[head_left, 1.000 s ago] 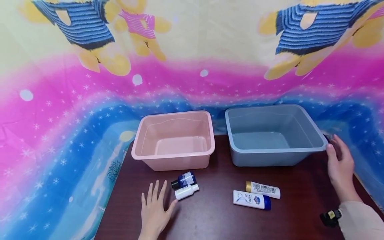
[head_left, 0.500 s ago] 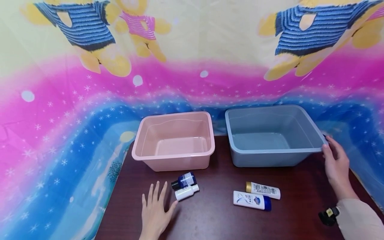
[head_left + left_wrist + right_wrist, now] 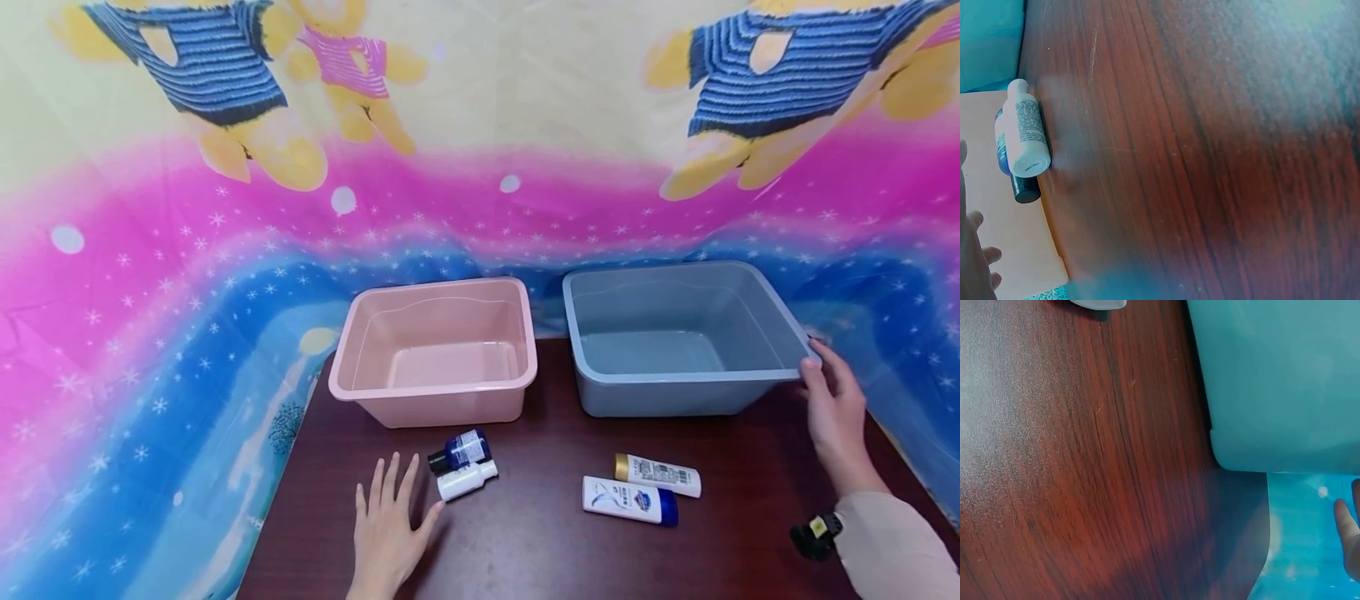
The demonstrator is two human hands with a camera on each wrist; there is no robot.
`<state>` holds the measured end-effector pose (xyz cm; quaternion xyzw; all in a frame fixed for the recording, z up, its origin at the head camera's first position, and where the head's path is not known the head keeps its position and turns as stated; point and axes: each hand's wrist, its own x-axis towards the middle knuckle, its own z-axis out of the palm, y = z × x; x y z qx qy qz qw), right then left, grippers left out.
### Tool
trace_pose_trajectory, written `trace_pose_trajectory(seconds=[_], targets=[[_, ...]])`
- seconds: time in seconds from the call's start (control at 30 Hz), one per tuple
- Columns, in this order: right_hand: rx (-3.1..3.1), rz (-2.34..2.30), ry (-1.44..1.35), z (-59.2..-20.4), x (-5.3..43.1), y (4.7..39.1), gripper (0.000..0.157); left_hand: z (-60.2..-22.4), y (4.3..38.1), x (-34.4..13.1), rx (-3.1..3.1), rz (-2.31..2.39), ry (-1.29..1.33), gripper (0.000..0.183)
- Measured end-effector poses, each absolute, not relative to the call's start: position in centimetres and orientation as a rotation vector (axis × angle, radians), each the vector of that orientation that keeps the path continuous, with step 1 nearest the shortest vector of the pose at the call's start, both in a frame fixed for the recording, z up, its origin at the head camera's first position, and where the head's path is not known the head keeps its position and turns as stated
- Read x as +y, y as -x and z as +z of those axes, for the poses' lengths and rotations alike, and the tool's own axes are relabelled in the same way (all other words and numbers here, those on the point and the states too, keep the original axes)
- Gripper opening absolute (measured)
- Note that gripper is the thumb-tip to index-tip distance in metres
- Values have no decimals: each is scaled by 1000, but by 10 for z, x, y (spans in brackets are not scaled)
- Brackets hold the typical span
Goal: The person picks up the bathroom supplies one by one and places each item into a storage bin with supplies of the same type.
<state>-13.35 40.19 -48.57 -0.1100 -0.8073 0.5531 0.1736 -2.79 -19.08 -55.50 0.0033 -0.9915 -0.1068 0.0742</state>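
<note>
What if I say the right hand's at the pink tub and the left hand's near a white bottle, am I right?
Wrong colour: the head view shows the right hand at the blue tub. The left hand is near a white bottle.

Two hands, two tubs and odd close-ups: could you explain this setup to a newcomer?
No machine here, only a person's left hand, spread and holding nothing, and right hand, at the corner of the blue tub, perhaps gripping it. A head camera took the wide picture; one on each wrist took the others. On the table lie a dark blue bottle, a small white bottle, a gold-capped bottle and a blue-capped bottle, and a pink tub stands behind the first two.
</note>
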Motion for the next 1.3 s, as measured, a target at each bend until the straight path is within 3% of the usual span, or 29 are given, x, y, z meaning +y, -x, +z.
trace_pose_trajectory(seconds=[1.3], targets=[[-1902,2011,155,-493,401,135,49,-552,30,-187,-2746,-361,354,79]])
